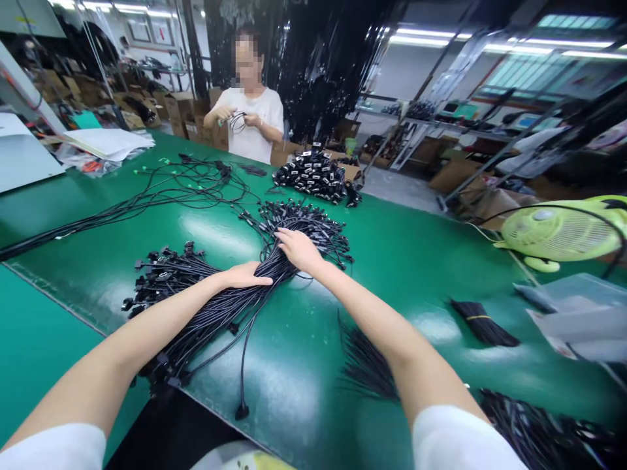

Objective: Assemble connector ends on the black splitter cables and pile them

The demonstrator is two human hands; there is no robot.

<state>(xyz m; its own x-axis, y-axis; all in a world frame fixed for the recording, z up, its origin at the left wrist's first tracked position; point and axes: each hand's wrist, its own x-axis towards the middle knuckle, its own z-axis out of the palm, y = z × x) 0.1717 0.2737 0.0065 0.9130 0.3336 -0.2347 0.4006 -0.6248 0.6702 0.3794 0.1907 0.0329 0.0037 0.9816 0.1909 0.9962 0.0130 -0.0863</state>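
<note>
A thick bundle of black cables [215, 312] lies slantwise across the green table in the head view. Black plugs crowd its near-left end, and small connectors fan out at its far end. Around the narrow middle is my left hand [245, 275], thumb on top and most fingers hidden by the cables. Just beyond it, my right hand [300, 250] lies over the bundle with bent fingers pressed on the cables; its thumb is hidden. One loose cable hangs off toward the near side, ending in a plug [241, 410].
Opposite stands a person [252, 117] holding a coiled cable. A heap of black connectors [313, 173] is at the far edge, with long cables [112, 212] to the left. Black ties [367, 362], a banded bundle [482, 321] and a green fan [558, 228] are on the right.
</note>
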